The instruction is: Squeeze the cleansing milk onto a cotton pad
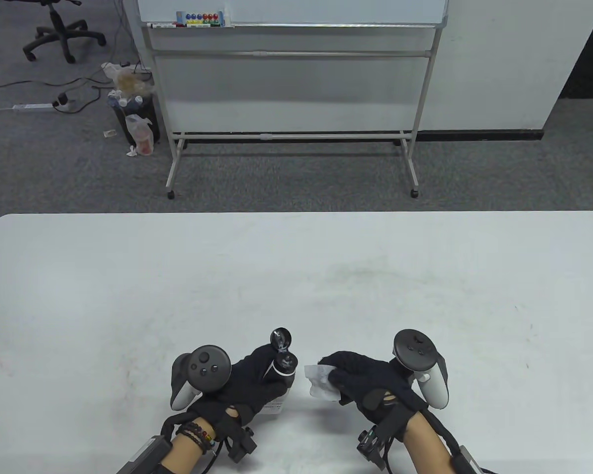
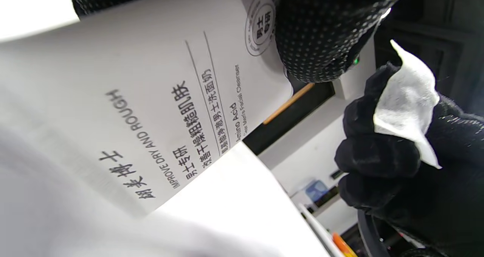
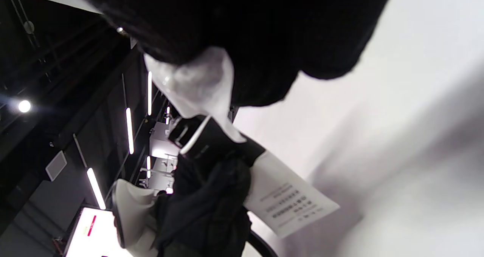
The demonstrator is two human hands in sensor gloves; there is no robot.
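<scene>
Two hands low on table (image 1: 128, 276) — whiteboard (image 1: 291, 74) behind, office chair (image 1: 62, 29).

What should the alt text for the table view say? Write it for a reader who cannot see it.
Two gloved hands at the near edge of a white table: the left hand holds a white tube of cleansing milk with its black flip cap open, and the right hand holds a white cotton pad beside it. A whiteboard stands behind.

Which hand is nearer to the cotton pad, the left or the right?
Right. The right hand holds the cotton pad in its fingers. The left hand grips the cleansing milk tube just beside the pad, apart from it.
</scene>
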